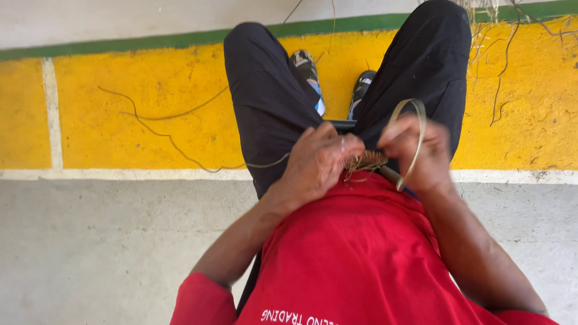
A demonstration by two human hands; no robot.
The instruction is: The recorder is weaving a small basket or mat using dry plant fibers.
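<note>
A small bundle of frayed brown fibre (366,161) sits between the two hands, just above the hem of the red shirt (361,253) and over the lap; loose strands stick out of it on the lower left side; a pale flat strip (417,135) rises from the same spot, arcs up in a loop over the right hand and comes back down past its knuckles. The left hand (316,162) is curled, fingers bent inward with their tips against the bundle, pinching it; a thin pale strand (265,164) trails leftward from under this hand across the trouser leg. The right hand (418,153) is blurred; its fingers look closed about the strip and the bundle's right end, though the exact grip cannot be told. A dark narrow object (343,125) shows just behind the hands, mostly hidden; its kind cannot be told. The person sits with knees apart in black trousers (268,102); two shoes (308,75) show between the legs, far below. Beyond lies a yellow painted band (120,108) edged with a green stripe (120,45) on its far side and a whitish line on its near side; grey concrete (102,253) lies nearer; thin dry stems (168,135) lie across the yellow, more at the upper right.
</note>
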